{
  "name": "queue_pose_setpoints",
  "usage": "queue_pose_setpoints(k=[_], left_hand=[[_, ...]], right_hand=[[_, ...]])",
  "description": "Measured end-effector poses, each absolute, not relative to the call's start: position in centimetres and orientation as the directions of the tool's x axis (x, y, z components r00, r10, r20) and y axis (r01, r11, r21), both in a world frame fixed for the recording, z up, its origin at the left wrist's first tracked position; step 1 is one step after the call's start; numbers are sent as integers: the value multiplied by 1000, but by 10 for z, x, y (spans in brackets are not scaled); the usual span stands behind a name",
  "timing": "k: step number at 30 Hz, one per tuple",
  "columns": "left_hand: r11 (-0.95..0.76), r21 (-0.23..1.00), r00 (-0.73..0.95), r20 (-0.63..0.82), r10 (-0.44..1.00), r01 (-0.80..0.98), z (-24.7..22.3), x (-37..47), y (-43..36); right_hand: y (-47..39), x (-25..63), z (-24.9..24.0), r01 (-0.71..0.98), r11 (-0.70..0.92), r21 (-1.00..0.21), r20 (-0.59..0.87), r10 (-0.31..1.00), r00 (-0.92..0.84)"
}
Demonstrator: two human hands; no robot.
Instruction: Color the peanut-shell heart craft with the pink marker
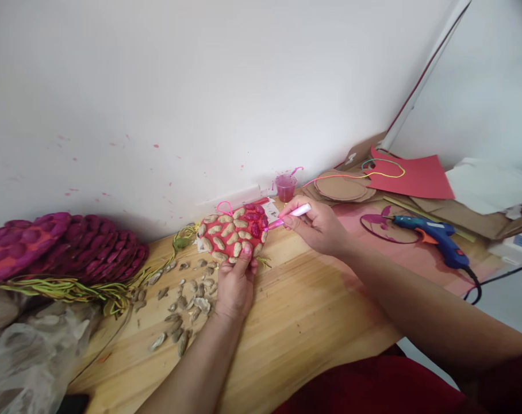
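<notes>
We see left hand [236, 287] clamped on lower edge of red peanut-covered piece [230, 234], thumb on front; piece sits above that grip, over table [287, 310], studded face toward us, pink loop [224, 202] at top, seemingly wider than tall. We see right hand [320, 227] pinching pink-and-white brush [303, 210] mid-length; pink tip points left, slightly down, at piece's right edge, long axis slanting up rightward past the fingers to white end
</notes>
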State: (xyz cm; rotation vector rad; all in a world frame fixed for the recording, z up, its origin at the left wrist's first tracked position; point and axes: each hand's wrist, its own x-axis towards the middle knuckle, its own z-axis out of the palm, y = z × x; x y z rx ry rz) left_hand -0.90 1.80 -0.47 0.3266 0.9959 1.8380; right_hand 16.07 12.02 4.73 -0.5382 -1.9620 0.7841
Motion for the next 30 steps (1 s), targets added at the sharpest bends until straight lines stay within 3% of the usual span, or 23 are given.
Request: queue_pose_setpoints(k=[7,16,22,27,30], left_hand=[[-182,712,-464,-223,857,-678,-8,-12,20],[-155,712,-439,-234,868,-685,-3,-11,18],[-157,717,-445,-231,865,-679,-4,-11,19],[-168,724,-459,-224,860,-669,-5,-11,19],[-170,742,-461,-205,863,-648,-6,-11,19]], right_hand=[[125,163,43,68,706,-705,617,658,-433],[121,157,43,-61,604,-795,566,701,-434],[121,160,47,22,666,-745,591,676,-440],[121,164,49,113,771,-627,667,606,-432],[119,164,50,91,763,-640,664,609,-434]])
